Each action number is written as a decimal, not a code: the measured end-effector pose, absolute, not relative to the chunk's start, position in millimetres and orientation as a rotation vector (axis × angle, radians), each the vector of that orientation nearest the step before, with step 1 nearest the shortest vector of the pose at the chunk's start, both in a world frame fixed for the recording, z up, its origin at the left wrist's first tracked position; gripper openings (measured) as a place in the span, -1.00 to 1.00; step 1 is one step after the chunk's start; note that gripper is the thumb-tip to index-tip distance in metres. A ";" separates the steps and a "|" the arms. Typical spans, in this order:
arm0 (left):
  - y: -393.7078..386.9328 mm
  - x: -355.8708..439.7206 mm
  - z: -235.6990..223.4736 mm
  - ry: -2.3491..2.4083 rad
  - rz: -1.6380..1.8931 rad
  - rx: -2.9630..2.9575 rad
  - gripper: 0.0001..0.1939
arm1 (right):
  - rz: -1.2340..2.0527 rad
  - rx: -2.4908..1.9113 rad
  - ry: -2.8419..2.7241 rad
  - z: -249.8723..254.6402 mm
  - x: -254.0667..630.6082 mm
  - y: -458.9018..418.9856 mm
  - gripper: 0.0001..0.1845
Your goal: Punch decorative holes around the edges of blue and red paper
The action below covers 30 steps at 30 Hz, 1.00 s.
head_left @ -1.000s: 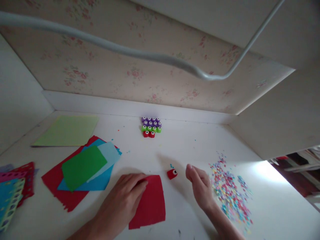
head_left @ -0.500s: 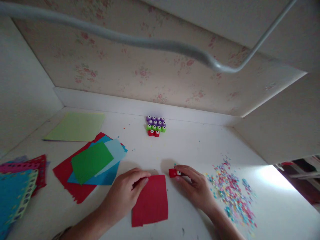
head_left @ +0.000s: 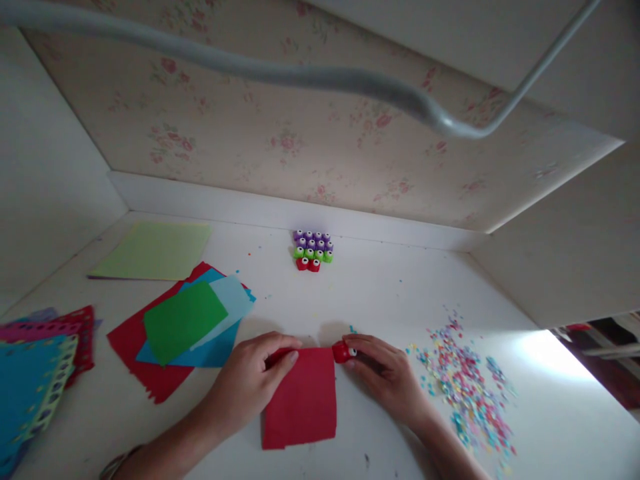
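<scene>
A sheet of red paper is pinched near its upper left corner by my left hand, thumb on top. My right hand grips a small red craft punch between thumb and fingers. The punch sits at the paper's upper right corner; whether the edge is inside its slot I cannot tell. Farther back stand rows of similar small punches in purple, green and red.
Colourful paper confetti lies scattered to the right. Green paper tops a stack of coloured sheets at left. Pale yellow-green sheets lie behind it, and punched papers at far left. A grey cable crosses overhead.
My right hand has moved the red punch slightly left, up to the corner of the red paper. My left hand keeps its hold on the sheet.
</scene>
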<state>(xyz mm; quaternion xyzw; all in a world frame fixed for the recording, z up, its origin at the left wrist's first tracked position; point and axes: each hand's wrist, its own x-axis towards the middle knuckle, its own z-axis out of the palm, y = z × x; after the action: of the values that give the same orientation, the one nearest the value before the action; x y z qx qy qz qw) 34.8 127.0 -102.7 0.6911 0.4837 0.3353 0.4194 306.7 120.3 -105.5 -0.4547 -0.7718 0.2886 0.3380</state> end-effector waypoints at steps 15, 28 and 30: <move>129.2 34.7 -103.5 1.238 0.838 1.742 -0.81 | 0.780 -1.158 -1.998 -105.2 307.2 121.1 -0.78; 129.4 35.0 -103.6 1.237 0.827 1.693 -0.82 | 0.791 -1.148 -1.991 -106.1 308.0 120.8 -0.77; 129.5 34.5 -103.4 1.230 0.823 1.698 -0.81 | 0.774 -1.149 -2.016 -105.4 307.4 120.9 -0.77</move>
<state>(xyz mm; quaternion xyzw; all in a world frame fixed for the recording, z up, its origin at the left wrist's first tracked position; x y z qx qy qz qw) 34.5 129.5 -103.4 0.6804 0.4932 0.3299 0.4301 307.4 120.9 -105.4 -0.4418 -0.7747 0.2976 0.3407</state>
